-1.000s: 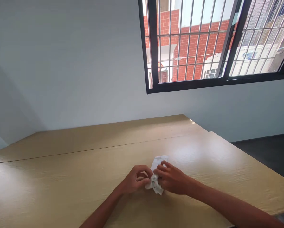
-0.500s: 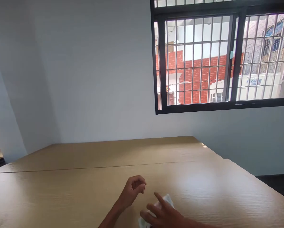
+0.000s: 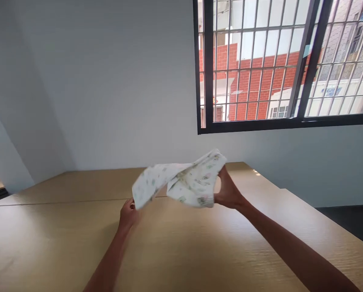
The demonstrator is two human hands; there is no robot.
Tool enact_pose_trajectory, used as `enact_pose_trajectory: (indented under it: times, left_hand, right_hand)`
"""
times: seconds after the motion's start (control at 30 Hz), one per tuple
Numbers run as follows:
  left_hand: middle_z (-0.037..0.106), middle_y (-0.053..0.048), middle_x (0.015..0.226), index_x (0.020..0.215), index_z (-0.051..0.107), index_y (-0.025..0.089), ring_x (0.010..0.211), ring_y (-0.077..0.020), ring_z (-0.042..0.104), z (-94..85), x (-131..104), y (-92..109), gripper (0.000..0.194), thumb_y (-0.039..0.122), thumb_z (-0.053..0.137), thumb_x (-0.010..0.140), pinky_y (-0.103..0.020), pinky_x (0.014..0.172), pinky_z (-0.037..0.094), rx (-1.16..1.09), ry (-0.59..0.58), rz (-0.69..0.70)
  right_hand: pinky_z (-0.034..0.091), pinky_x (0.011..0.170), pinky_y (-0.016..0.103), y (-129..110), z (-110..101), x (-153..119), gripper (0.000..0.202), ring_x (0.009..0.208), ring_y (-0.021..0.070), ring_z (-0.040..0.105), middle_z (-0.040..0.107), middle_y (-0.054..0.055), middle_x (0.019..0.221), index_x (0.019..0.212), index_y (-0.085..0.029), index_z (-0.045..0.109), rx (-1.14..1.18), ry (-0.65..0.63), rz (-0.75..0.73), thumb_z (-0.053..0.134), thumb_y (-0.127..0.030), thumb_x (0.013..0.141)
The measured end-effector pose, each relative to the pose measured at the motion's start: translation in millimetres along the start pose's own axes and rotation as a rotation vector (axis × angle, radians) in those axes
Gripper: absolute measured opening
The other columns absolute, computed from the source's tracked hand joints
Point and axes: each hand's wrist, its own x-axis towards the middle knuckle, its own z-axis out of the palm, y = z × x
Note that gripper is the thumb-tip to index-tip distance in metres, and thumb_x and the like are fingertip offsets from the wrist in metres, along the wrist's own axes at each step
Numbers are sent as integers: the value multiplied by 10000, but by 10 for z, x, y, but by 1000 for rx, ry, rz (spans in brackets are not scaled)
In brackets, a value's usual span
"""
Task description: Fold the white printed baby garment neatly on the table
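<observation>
1. My left hand point(image 3: 127, 215) is low at the cloth's left corner, fingertips drawn together on it, it seems, though blur softens the grip; that likely keeps this end from dropping.
2. The patterned cloth point(image 3: 196, 182) is in the air above the table point(image 3: 169, 251), towards its far edge. Its long axis runs left to right, roughly along that edge — the right end tipped higher, a fold sagging mid-way.
3. My right hand point(image 3: 228, 192) has thumb and fingers wide apart, clamped on the cloth's right end — probably to keep that side spread.
</observation>
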Motion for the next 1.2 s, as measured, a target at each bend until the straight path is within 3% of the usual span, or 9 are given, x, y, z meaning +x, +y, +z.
enact_pose_trajectory:
  times: [0.2,0.27,0.37,0.47,0.63,0.73,0.9,1.1,1.2]
  left_hand:
    - [676,-49,949,806,659,182,661,-178,612,167,-115,51,257,287,534,608,-277,658,513,13,-149,63]
    - [666,-55,946,831,649,183,676,-183,606,151,-103,78,257,299,528,636,-289,674,514,30,-139,75]
    - [641,-66,956,854,621,180,690,-181,592,133,-99,160,250,321,499,687,-301,686,510,57,-131,110]
    - [632,-63,1005,897,621,187,781,-186,607,201,-226,377,251,338,490,745,-287,703,509,48,-226,213]
    - [609,-58,1180,1136,595,236,1044,-214,580,413,-775,920,313,334,530,845,-321,914,468,30,-764,559]
    - [595,-46,1166,1128,597,272,1065,-232,553,490,-1047,1114,297,350,572,842,-352,956,440,151,-1000,650]
    - [553,-39,1046,1004,568,250,989,-246,508,549,-1098,1087,275,384,641,775,-414,939,417,358,-945,697]
    - [573,-41,982,735,508,191,937,-212,513,371,-962,1172,83,197,583,768,-377,919,404,290,-878,721]
    - [599,7,803,710,541,189,759,-160,534,127,-906,1278,67,191,608,714,-272,756,456,175,-1106,656]
  right_hand:
    - [255,1096,590,827,-504,-894,1068,1371,451,226,287,167,1513,1447,-221,363,-280,-842,227,834,-444,515]
    - [257,1097,590,1041,-638,-1089,1073,1399,449,146,190,142,1557,1450,-245,371,-288,-986,281,840,-484,516]
    - [329,1087,519,1211,-785,-1195,887,1396,382,232,222,103,1553,1425,-286,410,-190,-930,311,782,-522,655]
    - [396,1042,476,1258,-821,-1158,497,1294,326,426,430,102,1433,1222,-273,591,-154,-708,284,679,-511,794]
    - [504,833,431,1107,-527,-1117,212,930,254,612,617,98,1051,799,-220,575,-274,-290,185,604,-420,864]
    - [518,760,353,953,-250,-1183,136,848,207,609,627,69,933,836,-220,593,-163,-474,96,535,-320,906]
    - [504,868,359,911,-30,-1292,165,1003,219,574,613,79,1070,1020,-228,638,-171,-623,44,571,-285,881]
    - [411,1029,457,1123,-158,-1308,684,1239,321,444,503,158,1330,1365,-182,486,-319,-611,-16,687,-437,763]
    - [338,1077,521,1251,-251,-1316,908,1311,383,366,415,184,1433,1438,-160,408,-411,-662,37,711,-589,696]
